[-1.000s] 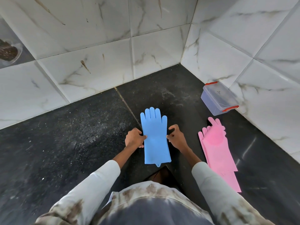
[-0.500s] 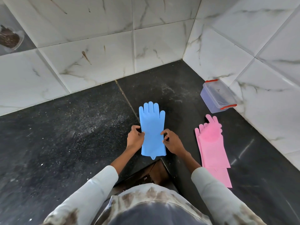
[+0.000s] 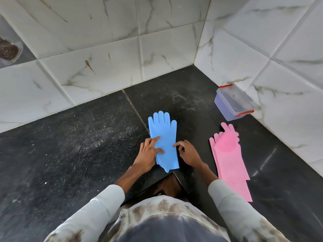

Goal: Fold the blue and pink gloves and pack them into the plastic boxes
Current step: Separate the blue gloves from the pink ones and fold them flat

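A blue glove (image 3: 165, 137) lies flat on the black counter (image 3: 78, 145), fingers pointing away from me. My left hand (image 3: 148, 154) rests on its left side with straight fingers pressing the glove down. At the glove's right edge, my right hand (image 3: 187, 153) touches it with a fingertip while its other fingers are curled. Pink gloves (image 3: 229, 158) lie stacked to the right, the top one showing its bristled palm. A clear plastic box (image 3: 233, 102) with red clips stands shut in the far right corner.
White marble-patterned tiled walls (image 3: 104, 58) close off the counter at the back and on the right. A counter seam (image 3: 134, 109) runs from the back wall toward the blue glove. A round dish (image 3: 7, 49) with something brown sits at the far left.
My left hand has moved from the glove's left edge onto its surface with fingers spread. The right hand stays at the right edge. The camera has tipped slightly.
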